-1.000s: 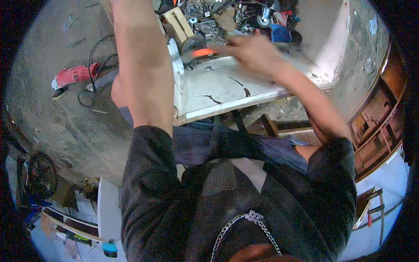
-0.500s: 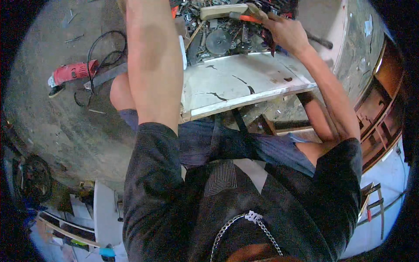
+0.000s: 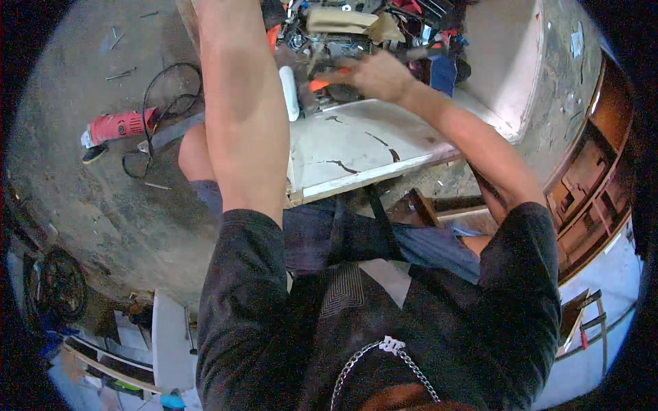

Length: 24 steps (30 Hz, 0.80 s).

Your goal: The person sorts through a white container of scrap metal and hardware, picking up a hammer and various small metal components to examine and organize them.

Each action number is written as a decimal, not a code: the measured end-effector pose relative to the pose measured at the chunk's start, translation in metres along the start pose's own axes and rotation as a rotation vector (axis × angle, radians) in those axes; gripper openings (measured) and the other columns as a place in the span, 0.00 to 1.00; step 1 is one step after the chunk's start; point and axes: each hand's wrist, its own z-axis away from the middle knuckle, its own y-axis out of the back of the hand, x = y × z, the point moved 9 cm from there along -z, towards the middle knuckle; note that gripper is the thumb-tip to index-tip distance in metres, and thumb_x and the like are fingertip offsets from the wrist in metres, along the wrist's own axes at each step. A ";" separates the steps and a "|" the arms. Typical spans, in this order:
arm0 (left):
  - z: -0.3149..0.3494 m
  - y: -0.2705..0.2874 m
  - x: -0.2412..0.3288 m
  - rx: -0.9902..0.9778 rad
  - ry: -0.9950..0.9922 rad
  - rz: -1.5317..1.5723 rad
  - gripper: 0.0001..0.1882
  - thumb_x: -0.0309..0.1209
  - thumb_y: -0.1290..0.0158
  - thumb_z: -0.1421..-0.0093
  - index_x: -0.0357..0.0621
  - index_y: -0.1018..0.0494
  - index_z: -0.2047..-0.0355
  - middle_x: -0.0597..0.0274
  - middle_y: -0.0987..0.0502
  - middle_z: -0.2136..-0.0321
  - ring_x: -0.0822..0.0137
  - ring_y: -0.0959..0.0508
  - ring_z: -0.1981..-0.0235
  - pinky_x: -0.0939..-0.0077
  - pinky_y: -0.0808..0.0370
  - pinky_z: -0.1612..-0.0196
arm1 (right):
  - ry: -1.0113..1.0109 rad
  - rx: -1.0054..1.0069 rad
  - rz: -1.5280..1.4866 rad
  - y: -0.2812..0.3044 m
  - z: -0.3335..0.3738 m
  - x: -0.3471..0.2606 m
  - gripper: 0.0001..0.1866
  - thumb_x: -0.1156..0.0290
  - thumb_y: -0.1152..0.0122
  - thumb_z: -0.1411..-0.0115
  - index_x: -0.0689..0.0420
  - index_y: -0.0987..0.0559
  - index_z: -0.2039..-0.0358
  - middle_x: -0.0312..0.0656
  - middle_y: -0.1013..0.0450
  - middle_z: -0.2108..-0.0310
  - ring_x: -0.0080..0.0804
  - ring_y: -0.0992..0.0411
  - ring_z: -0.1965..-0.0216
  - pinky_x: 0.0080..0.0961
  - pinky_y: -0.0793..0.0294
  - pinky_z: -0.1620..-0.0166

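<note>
Head camera, right hand (image 3: 380,77): Fingers curl around an orange-and-dark tool (image 3: 321,85), closed on it above the far part of a white wooden box (image 3: 349,145); blur hides how the single fingers are spaced.

Right wrist and forearm (image 3: 473,133): The back of the hand faces up, and the forearm slants across the right half of the box's near rim, the elbow bent outside the box.

Orange-and-dark tool: Its long axis runs roughly left to right across the box, the orange end aimed at the box's left side and dipping slightly toward the near rim. The tip is smeared by blur.

Left arm (image 3: 243,103): Nearly straight, it stretches along the box's left side, past its near corner, and out at the top edge. The left hand is out of frame; its fingers' state cannot be told.

White rounded bar (image 3: 289,94): Lengthwise beside the left forearm, at the left side of the box.

Beige block (image 3: 343,20): Lying crosswise at the box's far part, among a jumble of metal parts and tools.

Blue item (image 3: 443,75): In the far right part of the box, just past the right forearm.

Red power tool (image 3: 120,125): On the floor left of the box, dark disc at its outer end, a looped black cord (image 3: 145,103) on the side toward the box.
</note>
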 end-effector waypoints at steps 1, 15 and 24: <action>0.001 -0.001 -0.002 -0.012 0.020 -0.009 0.23 0.56 0.46 0.47 0.59 0.18 0.58 0.53 0.18 0.58 0.51 0.21 0.53 0.58 0.26 0.48 | -0.037 -0.079 0.006 -0.007 0.003 0.019 0.32 0.73 0.49 0.42 0.27 0.34 0.39 0.39 0.23 0.59 0.40 0.20 0.65 0.38 0.19 0.68; 0.004 0.003 0.001 -0.057 0.049 -0.005 0.23 0.56 0.47 0.46 0.60 0.18 0.58 0.53 0.18 0.58 0.50 0.21 0.53 0.58 0.26 0.48 | -0.511 0.183 -0.270 0.069 0.108 0.125 0.27 0.70 0.46 0.39 0.32 0.31 0.39 0.42 0.23 0.63 0.49 0.23 0.65 0.41 0.23 0.61; 0.000 -0.001 0.004 -0.030 -0.004 -0.019 0.23 0.56 0.47 0.46 0.59 0.18 0.58 0.55 0.18 0.58 0.50 0.21 0.53 0.59 0.26 0.49 | 0.098 -0.174 -0.281 -0.002 -0.004 -0.007 0.31 0.70 0.44 0.49 0.29 0.27 0.43 0.41 0.23 0.67 0.43 0.22 0.71 0.42 0.22 0.68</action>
